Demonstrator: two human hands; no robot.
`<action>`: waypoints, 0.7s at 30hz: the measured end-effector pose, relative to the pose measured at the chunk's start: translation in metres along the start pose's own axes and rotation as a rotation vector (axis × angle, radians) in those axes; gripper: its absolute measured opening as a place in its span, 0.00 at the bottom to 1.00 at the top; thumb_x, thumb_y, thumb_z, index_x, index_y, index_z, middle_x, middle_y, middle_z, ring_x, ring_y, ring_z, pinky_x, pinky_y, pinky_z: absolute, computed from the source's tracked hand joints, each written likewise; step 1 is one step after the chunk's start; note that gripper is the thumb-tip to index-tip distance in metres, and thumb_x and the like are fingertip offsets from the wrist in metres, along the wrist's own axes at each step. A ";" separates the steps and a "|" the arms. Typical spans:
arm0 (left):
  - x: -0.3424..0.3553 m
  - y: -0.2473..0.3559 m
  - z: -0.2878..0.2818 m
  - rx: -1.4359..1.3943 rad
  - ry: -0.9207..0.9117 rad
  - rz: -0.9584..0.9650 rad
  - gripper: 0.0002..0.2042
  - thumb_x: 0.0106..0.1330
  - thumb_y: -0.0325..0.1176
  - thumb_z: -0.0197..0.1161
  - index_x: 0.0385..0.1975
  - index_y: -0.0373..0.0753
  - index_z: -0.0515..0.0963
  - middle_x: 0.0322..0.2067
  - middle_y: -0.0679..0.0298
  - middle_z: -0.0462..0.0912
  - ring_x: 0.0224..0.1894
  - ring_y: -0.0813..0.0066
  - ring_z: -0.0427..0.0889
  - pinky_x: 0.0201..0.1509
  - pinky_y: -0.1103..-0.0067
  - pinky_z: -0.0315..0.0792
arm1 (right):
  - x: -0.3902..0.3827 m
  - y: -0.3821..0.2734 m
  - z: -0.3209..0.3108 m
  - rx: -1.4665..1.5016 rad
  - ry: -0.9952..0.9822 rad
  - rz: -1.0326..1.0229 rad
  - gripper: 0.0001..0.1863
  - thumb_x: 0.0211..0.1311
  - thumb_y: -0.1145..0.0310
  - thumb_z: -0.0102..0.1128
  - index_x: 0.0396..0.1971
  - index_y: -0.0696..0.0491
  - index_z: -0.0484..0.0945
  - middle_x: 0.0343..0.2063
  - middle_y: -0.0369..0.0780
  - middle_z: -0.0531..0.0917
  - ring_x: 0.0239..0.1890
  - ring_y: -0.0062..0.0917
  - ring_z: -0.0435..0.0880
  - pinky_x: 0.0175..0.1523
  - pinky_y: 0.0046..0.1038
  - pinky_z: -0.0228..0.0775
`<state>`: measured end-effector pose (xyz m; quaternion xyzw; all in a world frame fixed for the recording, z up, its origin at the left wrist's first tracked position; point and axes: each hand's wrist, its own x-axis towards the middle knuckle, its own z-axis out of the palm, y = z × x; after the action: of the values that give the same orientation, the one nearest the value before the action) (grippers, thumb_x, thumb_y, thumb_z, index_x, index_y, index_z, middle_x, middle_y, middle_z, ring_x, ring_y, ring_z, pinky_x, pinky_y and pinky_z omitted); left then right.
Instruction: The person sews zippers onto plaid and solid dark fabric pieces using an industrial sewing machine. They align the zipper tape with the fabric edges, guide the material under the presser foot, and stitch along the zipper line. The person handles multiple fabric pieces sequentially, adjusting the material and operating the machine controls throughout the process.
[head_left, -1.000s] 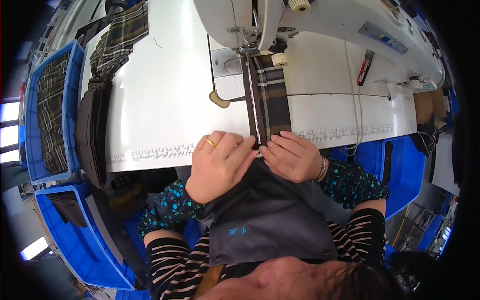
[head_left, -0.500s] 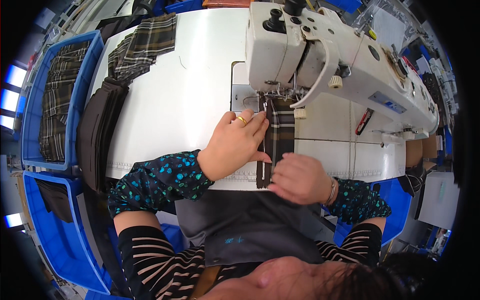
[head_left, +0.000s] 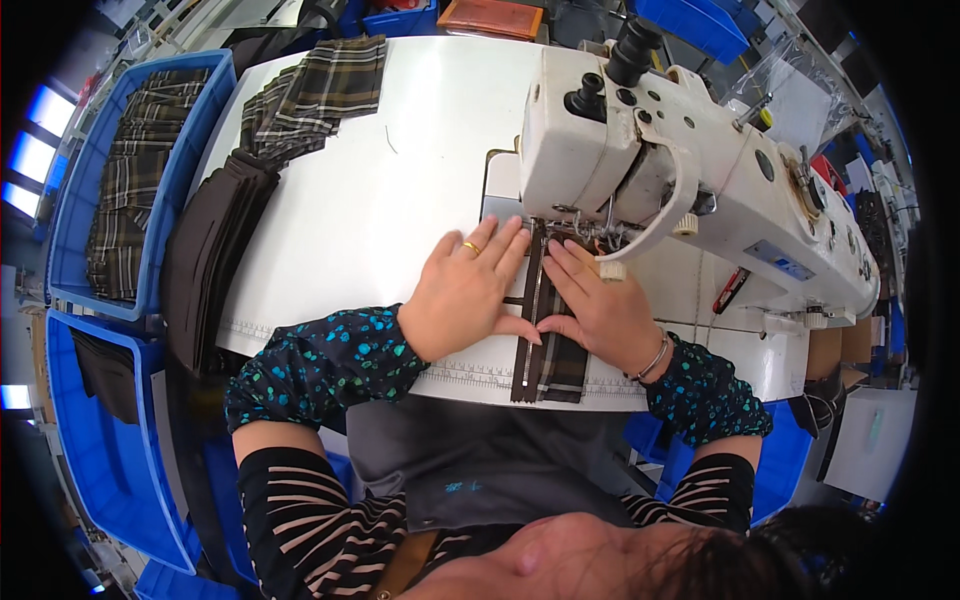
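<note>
A dark brown zipper runs lengthwise toward the needle area of the white sewing machine. Beneath and to its right lies a strip of plaid fabric. My left hand rests flat beside the zipper's left edge, fingers stretched toward the machine, a ring on one finger. On the plaid strip my right hand lies flat, its fingertips just before the presser foot area. Both thumbs point inward and almost meet over the zipper. The needle and foot are partly hidden by the machine head.
At the left, a stack of dark brown fabric pieces lies near folded plaid pieces. A blue bin holds more plaid cloth; another blue bin stands below it. A red-and-black small tool lies right of the machine. A ruler strip follows the table's front edge.
My right hand has moved up from the table's front edge and flattened onto the plaid strip. My left hand stays beside the zipper. The whole view has shifted slightly.
</note>
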<state>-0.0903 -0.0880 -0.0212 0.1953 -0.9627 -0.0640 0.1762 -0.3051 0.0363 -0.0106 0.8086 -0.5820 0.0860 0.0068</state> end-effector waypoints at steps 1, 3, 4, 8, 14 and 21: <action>0.002 -0.006 0.001 0.055 -0.029 -0.029 0.50 0.54 0.73 0.63 0.67 0.34 0.75 0.67 0.56 0.76 0.70 0.53 0.73 0.68 0.55 0.69 | -0.001 0.000 0.001 -0.030 0.000 -0.001 0.41 0.58 0.44 0.70 0.66 0.56 0.76 0.68 0.46 0.76 0.70 0.41 0.75 0.66 0.41 0.72; 0.006 -0.022 -0.004 0.127 -0.080 -0.130 0.50 0.59 0.75 0.59 0.69 0.34 0.73 0.70 0.53 0.74 0.71 0.48 0.71 0.69 0.45 0.66 | 0.002 -0.007 -0.006 -0.044 -0.040 0.000 0.42 0.56 0.43 0.71 0.67 0.54 0.77 0.69 0.47 0.75 0.71 0.41 0.74 0.64 0.41 0.71; 0.009 -0.031 -0.003 0.133 -0.060 -0.162 0.48 0.60 0.73 0.59 0.69 0.36 0.73 0.70 0.53 0.74 0.72 0.48 0.71 0.70 0.47 0.66 | 0.005 -0.011 -0.009 -0.050 -0.056 -0.010 0.43 0.55 0.42 0.71 0.67 0.52 0.77 0.69 0.47 0.75 0.71 0.41 0.74 0.63 0.40 0.71; 0.007 -0.069 -0.003 0.222 -0.047 -0.284 0.40 0.68 0.68 0.57 0.68 0.40 0.73 0.71 0.55 0.73 0.75 0.47 0.68 0.73 0.48 0.64 | 0.000 -0.009 -0.001 0.009 0.050 -0.006 0.43 0.52 0.41 0.74 0.65 0.50 0.78 0.67 0.49 0.77 0.62 0.40 0.80 0.73 0.55 0.60; -0.070 -0.120 -0.065 0.550 0.158 -0.457 0.16 0.74 0.41 0.64 0.56 0.42 0.84 0.61 0.60 0.84 0.64 0.55 0.80 0.66 0.61 0.74 | 0.001 -0.005 0.005 -0.028 0.103 -0.064 0.43 0.53 0.40 0.72 0.65 0.52 0.78 0.67 0.52 0.76 0.69 0.46 0.75 0.72 0.52 0.62; -0.170 -0.170 -0.146 0.450 0.088 -1.028 0.13 0.75 0.43 0.62 0.48 0.46 0.89 0.41 0.55 0.91 0.45 0.51 0.89 0.50 0.61 0.82 | 0.000 -0.004 0.008 -0.013 0.112 -0.090 0.43 0.55 0.39 0.70 0.65 0.53 0.78 0.67 0.54 0.76 0.69 0.46 0.75 0.71 0.50 0.63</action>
<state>0.1691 -0.1840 0.0286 0.6745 -0.7254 0.0733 0.1162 -0.3006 0.0363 -0.0185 0.8279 -0.5441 0.1270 0.0486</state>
